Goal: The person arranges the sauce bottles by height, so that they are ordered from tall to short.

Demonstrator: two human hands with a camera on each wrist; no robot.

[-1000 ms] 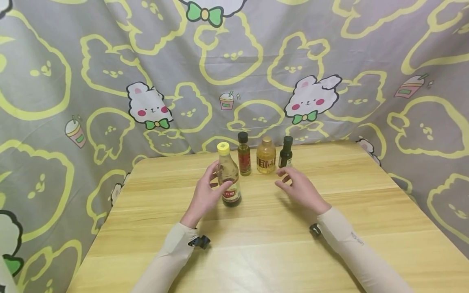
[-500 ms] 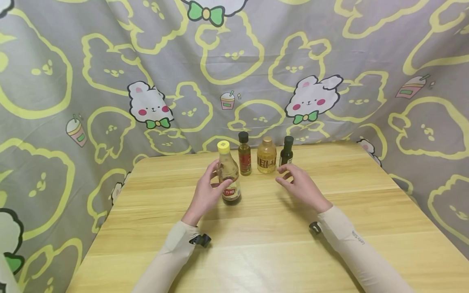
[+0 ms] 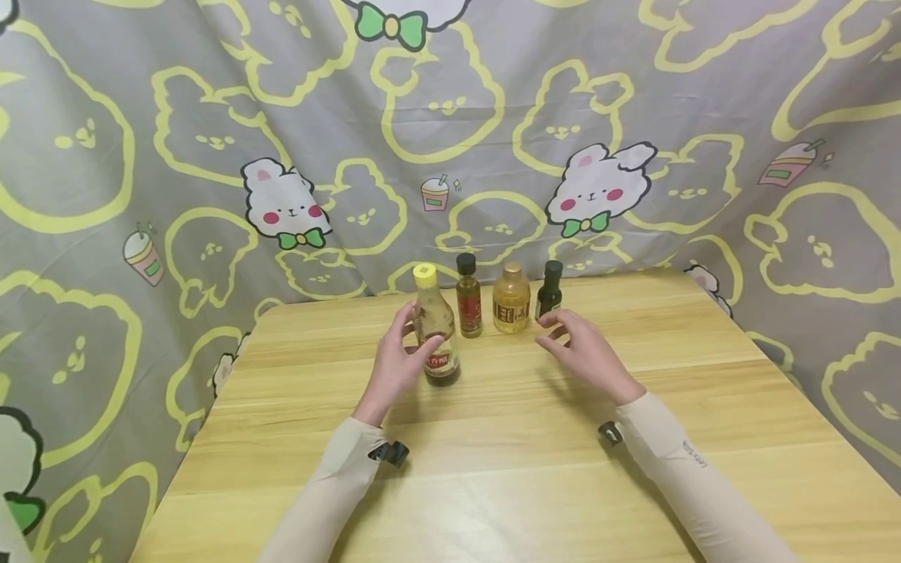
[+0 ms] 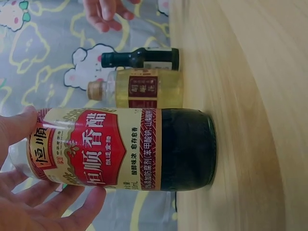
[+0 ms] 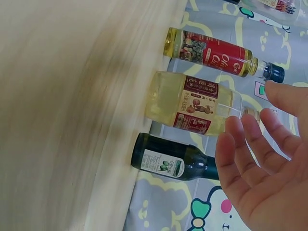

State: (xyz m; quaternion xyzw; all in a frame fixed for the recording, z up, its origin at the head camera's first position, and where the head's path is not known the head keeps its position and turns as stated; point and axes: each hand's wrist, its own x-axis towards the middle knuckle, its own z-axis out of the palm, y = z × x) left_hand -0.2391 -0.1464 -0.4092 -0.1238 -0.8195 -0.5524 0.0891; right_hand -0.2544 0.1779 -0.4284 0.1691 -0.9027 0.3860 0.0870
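Observation:
My left hand grips a glass vinegar bottle with a yellow cap, thumb on one side and fingers on the other. Its red and cream label faces the left wrist camera, dark liquid filling the lower part. In the right wrist view its base looks raised off the table. My right hand hovers with loosely bent fingers, holding nothing. Nearest to it stands a small dark green olive oil bottle, partly hidden by the fingers in the head view.
Beside the green bottle stand a wide jar-like bottle of pale yellow liquid and a slim red-labelled olive oil bottle with a black cap. The wooden table meets a grey patterned curtain at the back.
The vinegar bottle and my left hand have shifted slightly away from me and a little to the left. My right hand has drifted slightly right, still holding nothing.

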